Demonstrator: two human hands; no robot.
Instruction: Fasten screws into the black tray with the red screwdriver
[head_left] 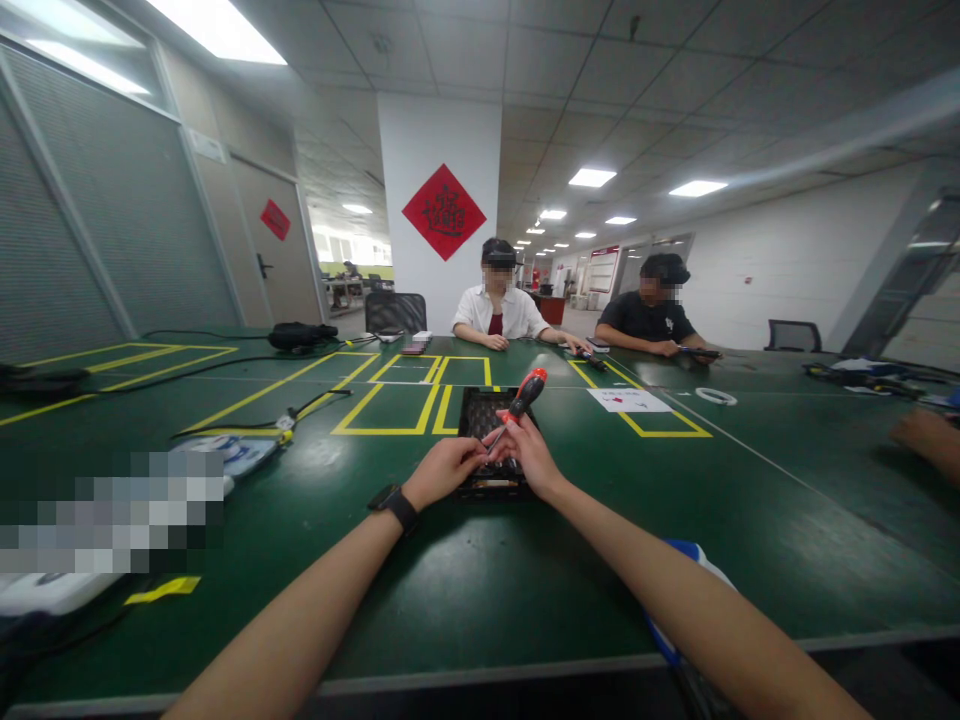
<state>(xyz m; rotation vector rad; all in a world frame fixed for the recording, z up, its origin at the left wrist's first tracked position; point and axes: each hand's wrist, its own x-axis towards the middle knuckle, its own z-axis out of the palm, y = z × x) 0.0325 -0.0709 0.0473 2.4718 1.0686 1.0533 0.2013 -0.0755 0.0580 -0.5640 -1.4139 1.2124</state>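
A screwdriver (pixel 528 393) with a red and black handle slants up to the right, its shaft pointing down to the left. My right hand (pixel 529 450) is closed on it near the base of the handle. At the lower end of the shaft, my left hand (pixel 448 470) pinches with thumb and finger; whether it grips the tip or a small part there is too small to tell. Both hands are above a black tray (pixel 471 405) with a patterned floor, which lies on the green table. The hands hide part of the tray and its contents.
Yellow tape outlines (pixel 382 432) mark the green table (pixel 420 600). A printed sheet (pixel 630 400) and a white ring (pixel 716 397) lie to the right. Cables and a pale bag-like item (pixel 232 452) are at left. Two people sit across; another person's hand (pixel 930 440) is at far right.
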